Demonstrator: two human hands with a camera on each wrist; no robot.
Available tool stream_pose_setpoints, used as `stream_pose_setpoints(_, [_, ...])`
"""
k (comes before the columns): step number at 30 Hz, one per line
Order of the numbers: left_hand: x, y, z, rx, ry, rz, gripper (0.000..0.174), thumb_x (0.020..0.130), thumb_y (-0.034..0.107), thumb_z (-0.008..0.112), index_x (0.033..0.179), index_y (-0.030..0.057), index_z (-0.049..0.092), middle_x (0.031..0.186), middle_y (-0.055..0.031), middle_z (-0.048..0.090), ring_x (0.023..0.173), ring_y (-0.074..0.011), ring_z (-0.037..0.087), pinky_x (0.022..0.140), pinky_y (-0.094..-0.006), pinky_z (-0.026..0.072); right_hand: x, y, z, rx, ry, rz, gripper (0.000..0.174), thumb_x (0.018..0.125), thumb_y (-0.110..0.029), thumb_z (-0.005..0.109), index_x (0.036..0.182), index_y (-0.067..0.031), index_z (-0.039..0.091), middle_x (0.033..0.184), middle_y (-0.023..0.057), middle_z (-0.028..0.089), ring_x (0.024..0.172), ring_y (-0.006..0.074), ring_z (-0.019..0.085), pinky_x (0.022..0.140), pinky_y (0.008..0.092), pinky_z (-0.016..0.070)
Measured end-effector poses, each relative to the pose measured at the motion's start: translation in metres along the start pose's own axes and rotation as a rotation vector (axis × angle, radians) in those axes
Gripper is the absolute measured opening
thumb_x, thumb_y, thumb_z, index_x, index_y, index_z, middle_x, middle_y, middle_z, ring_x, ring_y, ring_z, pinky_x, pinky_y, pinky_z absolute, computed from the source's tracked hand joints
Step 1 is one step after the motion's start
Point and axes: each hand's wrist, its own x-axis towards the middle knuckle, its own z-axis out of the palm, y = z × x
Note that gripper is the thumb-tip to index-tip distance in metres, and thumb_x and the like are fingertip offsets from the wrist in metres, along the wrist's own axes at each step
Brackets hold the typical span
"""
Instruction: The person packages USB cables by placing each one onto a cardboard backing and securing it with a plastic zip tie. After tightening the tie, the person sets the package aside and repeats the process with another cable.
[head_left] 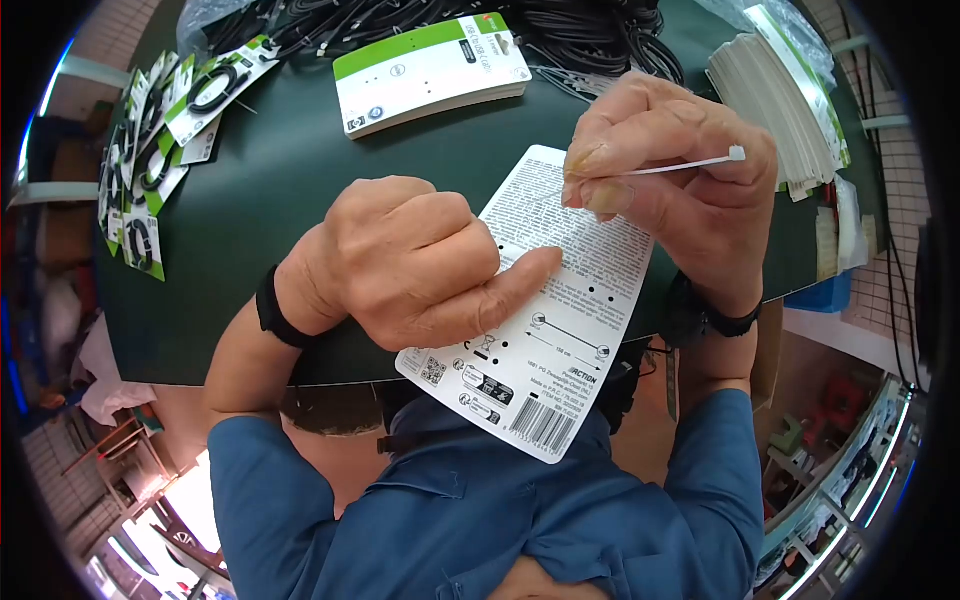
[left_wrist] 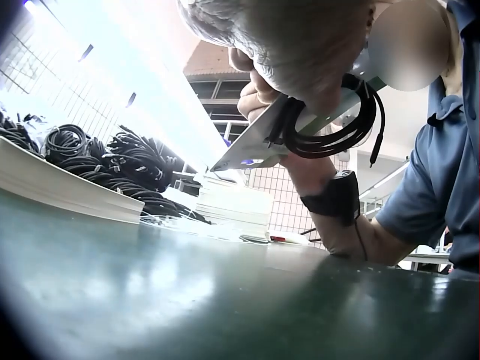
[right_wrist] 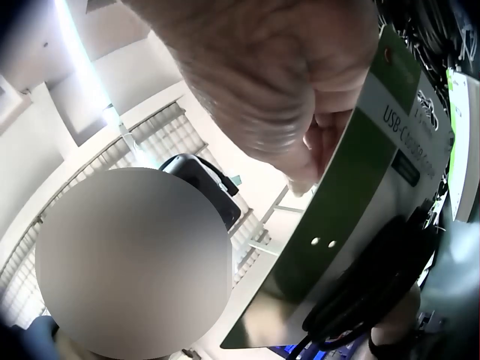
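Note:
My left hand (head_left: 410,265) grips a white packaging card (head_left: 570,290), its thumb lying across the printed back. On the card's other side, a coiled black USB-C cable (left_wrist: 330,142) shows in the left wrist view. The right wrist view catches the card's green and white front (right_wrist: 352,187), with the coil lying against it. Above the card's upper right edge, my right hand (head_left: 690,165) pinches a thin white cable tie (head_left: 690,164) between thumb and fingertips. The tie's small square head points right, and its tail end reaches toward the card.
A stack of green and white cards (head_left: 430,80) lies at the back of the dark green table (head_left: 260,190). Finished-looking cards with cables (head_left: 150,150) pile up at left. Bundled black cables (head_left: 590,35) lie behind, beside loose ties (head_left: 570,82). Another card stack (head_left: 770,110) stands at right.

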Motion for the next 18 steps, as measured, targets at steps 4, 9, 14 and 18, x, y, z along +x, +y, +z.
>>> stream_pose_setpoints(4, [0.007,-0.003,0.006,0.005,0.075,0.032,0.048,0.067,0.021,0.078,0.112,0.0072,0.075,0.066,0.0045,0.041,0.051,-0.0078,0.041,0.043,-0.0257,0.028,0.001,-0.002,0.004,-0.198,-0.016,-0.054,0.016,0.079,0.005,0.082,0.093,0.0015,0.076,0.088,0.0138,0.074,0.081,0.0201,0.07,0.067,0.0274,0.0535])
stream_pose_setpoints(9, [0.006,-0.004,0.009,-0.003,0.115,0.057,0.044,0.066,0.021,0.077,0.107,0.0048,0.075,0.063,0.0056,0.038,0.051,-0.0071,0.041,0.041,-0.0251,0.027,0.001,-0.006,0.007,-0.234,-0.042,-0.034,0.016,0.076,0.006,0.082,0.089,0.0005,0.076,0.083,0.0124,0.074,0.08,0.0204,0.07,0.067,0.0287,0.0537])
stream_pose_setpoints(14, [0.005,-0.004,0.011,-0.022,0.126,0.052,0.044,0.066,0.021,0.076,0.107,0.0046,0.075,0.064,0.0055,0.038,0.051,-0.0072,0.041,0.042,-0.0251,0.0269,0.001,-0.007,0.01,-0.186,-0.049,0.012,0.017,0.073,0.006,0.083,0.088,0.0007,0.076,0.083,0.0122,0.075,0.079,0.0209,0.07,0.068,0.0308,0.0544])
stream_pose_setpoints(18, [0.005,-0.004,0.011,-0.021,0.128,0.055,0.044,0.065,0.021,0.076,0.106,0.0046,0.076,0.064,0.0054,0.038,0.051,-0.0071,0.04,0.042,-0.0253,0.0268,0.001,-0.009,0.01,-0.16,-0.061,0.059,0.016,0.073,0.006,0.083,0.087,0.001,0.076,0.083,0.0122,0.075,0.079,0.0212,0.07,0.07,0.0315,0.0547])
